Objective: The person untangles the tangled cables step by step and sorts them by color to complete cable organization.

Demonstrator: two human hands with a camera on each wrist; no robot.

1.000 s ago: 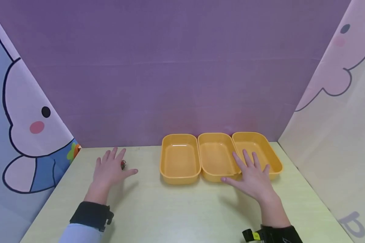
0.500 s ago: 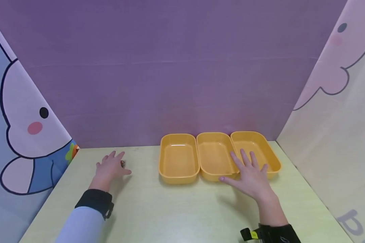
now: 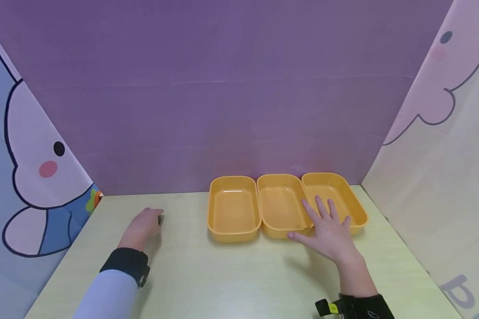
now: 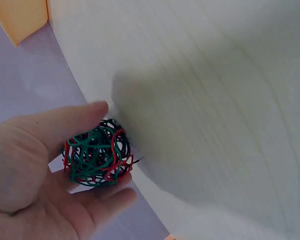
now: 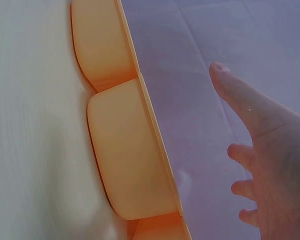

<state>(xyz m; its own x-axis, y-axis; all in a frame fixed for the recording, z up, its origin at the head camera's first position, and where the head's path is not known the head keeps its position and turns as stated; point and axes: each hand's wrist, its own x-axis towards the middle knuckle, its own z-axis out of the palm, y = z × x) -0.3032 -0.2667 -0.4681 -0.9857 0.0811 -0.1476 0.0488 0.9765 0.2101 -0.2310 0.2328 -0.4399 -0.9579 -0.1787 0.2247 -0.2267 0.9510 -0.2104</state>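
My left hand (image 3: 141,227) is over the left part of the table, with its thumb and fingers curled round a ball of tangled wire (image 4: 97,155). Green, red and black strands make up the ball, and a loose end sticks out of one side. Only a small dark edge of it shows past the hand in the head view. My right hand (image 3: 330,235) has its fingers spread and holds nothing. It overlaps the near edges of the middle yellow tray (image 3: 283,232) and the right yellow tray (image 3: 357,208) in the head view.
The left yellow tray (image 3: 233,237) stands beside the other two, in a row along the back of the pale table (image 3: 207,283). A purple backdrop (image 3: 223,97) rises behind them. Printed cloth panels (image 3: 36,177) flank the table on both sides.
My left hand's fingers have gone from spread to curled round the wire ball, and the forearm has reached a little farther forward. The right hand stays about where it was, still spread.
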